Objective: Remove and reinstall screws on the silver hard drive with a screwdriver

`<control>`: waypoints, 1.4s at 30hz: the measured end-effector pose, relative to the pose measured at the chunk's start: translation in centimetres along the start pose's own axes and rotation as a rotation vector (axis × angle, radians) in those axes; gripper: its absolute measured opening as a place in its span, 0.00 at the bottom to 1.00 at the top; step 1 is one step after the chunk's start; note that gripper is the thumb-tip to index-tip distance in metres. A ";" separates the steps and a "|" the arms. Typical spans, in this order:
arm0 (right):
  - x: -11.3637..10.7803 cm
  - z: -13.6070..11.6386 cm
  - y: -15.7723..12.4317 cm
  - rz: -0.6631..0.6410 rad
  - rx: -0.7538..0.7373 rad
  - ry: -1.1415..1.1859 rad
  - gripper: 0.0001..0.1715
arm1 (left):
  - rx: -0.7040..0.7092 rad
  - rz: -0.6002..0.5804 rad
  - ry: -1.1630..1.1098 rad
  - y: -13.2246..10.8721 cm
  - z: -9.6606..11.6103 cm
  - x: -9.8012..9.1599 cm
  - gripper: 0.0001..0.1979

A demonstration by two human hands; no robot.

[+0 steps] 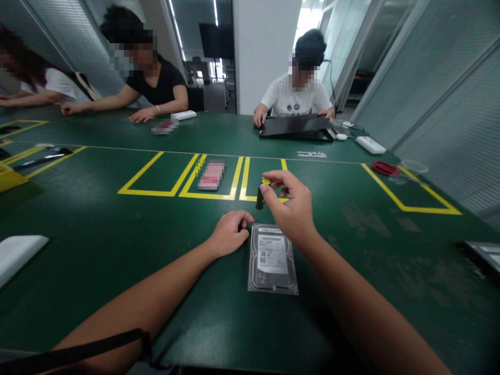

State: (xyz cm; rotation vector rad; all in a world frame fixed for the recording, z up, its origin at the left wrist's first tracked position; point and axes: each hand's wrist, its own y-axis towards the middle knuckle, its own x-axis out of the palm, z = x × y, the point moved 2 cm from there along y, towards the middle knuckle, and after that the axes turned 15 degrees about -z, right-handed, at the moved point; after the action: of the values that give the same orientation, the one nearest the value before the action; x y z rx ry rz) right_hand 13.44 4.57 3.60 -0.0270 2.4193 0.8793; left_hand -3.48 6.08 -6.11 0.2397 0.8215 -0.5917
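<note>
A silver hard drive [291,276] with a white label lies flat on the green table in front of me. My right hand [291,200] pinches a screwdriver [260,198] with a black handle and a yellow cap. The screwdriver stands nearly upright, its tip at the drive's far left corner. My left hand [230,233] rests at that same corner, fingers curled, thumb and index finger against the drive's edge. The exact contact of the tip is too small to make out.
Yellow tape [148,193] marks boxes on the green table [187,312]; a blurred pink item [211,175] lies in one. Across sits a person [295,96] holding a black panel [295,125]. Two more people sit at left. A red cable bundle [385,168] and white box [370,145] lie right.
</note>
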 end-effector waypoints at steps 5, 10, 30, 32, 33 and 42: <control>0.1 0.0 -0.1 -0.019 0.025 0.009 0.10 | 0.001 -0.001 0.000 0.0 0.1 0.0 0.15; -0.1 -0.4 0.1 0.000 -0.020 -0.009 0.06 | 0.003 0.003 -0.004 -0.1 0.3 -0.1 0.15; 0.0 -0.2 0.0 0.012 -0.002 -0.028 0.06 | 0.010 0.000 0.011 0.0 -0.1 0.0 0.15; 0.0 -0.1 -0.1 0.008 -0.003 -0.014 0.07 | 0.012 0.000 0.011 0.0 -0.1 0.0 0.14; 0.0 0.0 -0.1 0.007 0.002 -0.007 0.08 | 0.012 0.001 0.012 0.0 -0.1 0.0 0.14; 0.0 -0.4 0.0 0.026 -0.011 -0.019 0.06 | 0.005 -0.002 0.018 -0.1 0.0 0.0 0.14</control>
State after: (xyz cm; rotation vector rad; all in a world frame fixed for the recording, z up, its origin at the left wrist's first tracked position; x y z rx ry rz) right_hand 13.24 4.32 3.81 0.0088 2.4017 0.9008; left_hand -3.52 6.04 -6.18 0.2491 0.8383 -0.5941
